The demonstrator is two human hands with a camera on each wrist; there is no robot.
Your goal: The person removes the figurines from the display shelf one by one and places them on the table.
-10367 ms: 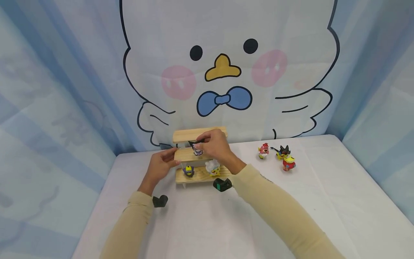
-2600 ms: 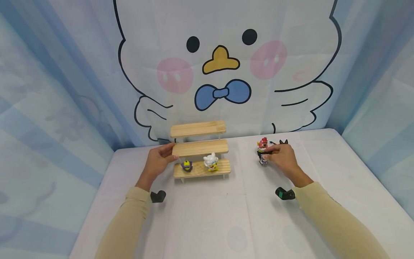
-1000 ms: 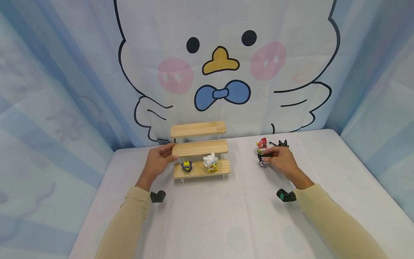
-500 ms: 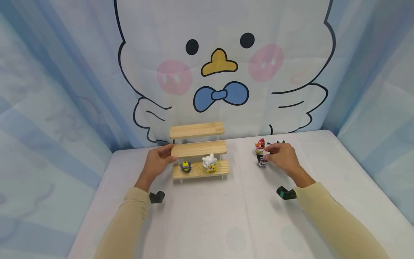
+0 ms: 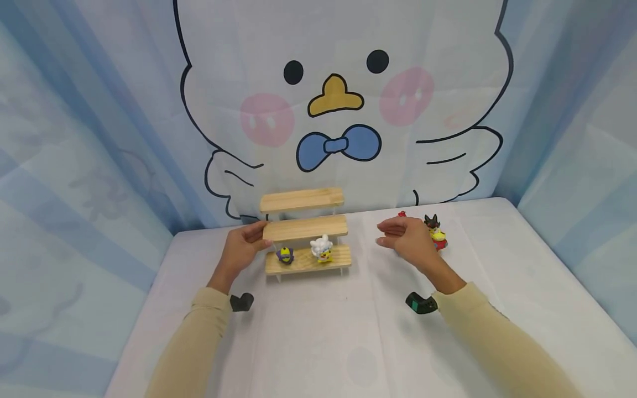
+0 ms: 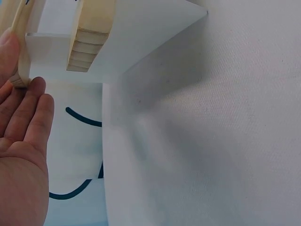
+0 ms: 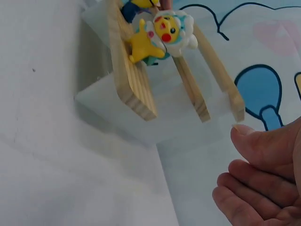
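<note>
My left hand [image 5: 238, 255] pinches the left end of the middle board of a three-tier wooden display shelf [image 5: 306, 228]. In the left wrist view its thumb and fingers lie on either side of the board [image 6: 21, 66]. My right hand [image 5: 409, 243] is empty over the table right of the shelf, thumb and fingers apart. On the lowest board stand a yellow figurine with a purple cape [image 5: 286, 255] and a yellow figurine in a fluffy white hood [image 5: 322, 250]. Behind the right hand the red top of another figurine [image 5: 402, 213] peeks out; the dark-and-purple figurine is hidden.
Right of my right hand stand a black-eared figurine [image 5: 432, 222] and a yellow-and-red one [image 5: 439, 240]. A white cloth covers the table [image 5: 308, 337]. A printed curtain [image 5: 338, 33] hangs right behind the shelf. Dark wrist devices [image 5: 421, 303] sit at both cuffs.
The right hand took the dark-and-purple figurine from the middle board to the table on the right. It has since let go and moved left. The left hand keeps its hold.
</note>
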